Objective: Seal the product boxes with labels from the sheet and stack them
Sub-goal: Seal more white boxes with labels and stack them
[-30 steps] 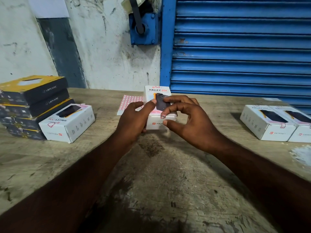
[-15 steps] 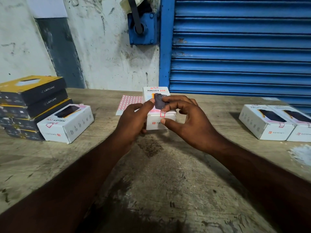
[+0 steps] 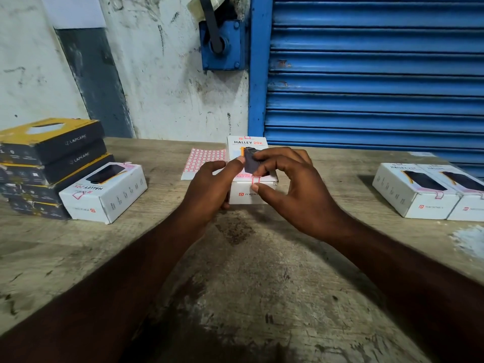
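One box (image 3: 246,144), left hand (image 3: 209,188) gripping its side, right hand (image 3: 297,191) pinching label (image 3: 256,180)

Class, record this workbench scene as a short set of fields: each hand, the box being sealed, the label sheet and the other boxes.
Left hand: grips the centre box at its left side, thumb on top
Right hand: pinches a red-edged label over the box's front top edge
Label sheet: flat on the table, left of the centre box
Left side: dark stack, one white box beside it
Right side: two white boxes side by side
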Demonstrator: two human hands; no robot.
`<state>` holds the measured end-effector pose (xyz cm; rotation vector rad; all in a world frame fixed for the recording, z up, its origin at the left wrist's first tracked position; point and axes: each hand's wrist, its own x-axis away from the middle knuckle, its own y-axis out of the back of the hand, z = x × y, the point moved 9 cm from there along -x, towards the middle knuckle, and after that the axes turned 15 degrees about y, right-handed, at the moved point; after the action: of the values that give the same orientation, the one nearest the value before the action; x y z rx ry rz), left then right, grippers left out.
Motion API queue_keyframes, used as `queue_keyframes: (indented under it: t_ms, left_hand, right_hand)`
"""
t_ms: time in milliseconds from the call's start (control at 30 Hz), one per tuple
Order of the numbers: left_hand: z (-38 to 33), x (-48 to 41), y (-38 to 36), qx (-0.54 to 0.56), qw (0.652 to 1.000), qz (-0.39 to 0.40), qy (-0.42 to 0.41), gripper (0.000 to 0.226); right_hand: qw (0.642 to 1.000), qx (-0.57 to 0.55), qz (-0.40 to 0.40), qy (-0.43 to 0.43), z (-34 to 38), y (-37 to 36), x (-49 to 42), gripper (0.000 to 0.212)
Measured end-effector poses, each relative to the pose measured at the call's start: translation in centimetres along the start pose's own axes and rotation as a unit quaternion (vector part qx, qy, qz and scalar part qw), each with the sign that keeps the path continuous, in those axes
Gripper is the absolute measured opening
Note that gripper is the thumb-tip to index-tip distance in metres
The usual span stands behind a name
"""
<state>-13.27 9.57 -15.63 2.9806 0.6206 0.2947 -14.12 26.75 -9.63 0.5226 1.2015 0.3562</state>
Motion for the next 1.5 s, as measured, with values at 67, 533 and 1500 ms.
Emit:
queue_keyframes:
  t_ms: [67,533,1500]
  left_hand:
    - [0.0,0.2,-0.2,0.003,1.000,0.012,0.003,0.062]
    - [-0.3,1.0,-0.7,0.030,0.999,0.041,0.013,0.039]
    - [-0.3,1.1,-0.4,0.033,0.999,0.031,0.016,0.031]
  right_hand:
    - [1.000,-0.004,0.004,0.011,0.1,-0.1,0.0,0.020]
    - [0.997,-0.075,-0.004,0.027,0.1,-0.6,0.0,0.019]
    - [0.994,-0.105,-0.002,0.002,-0.2,-1.1,0.2,0.019]
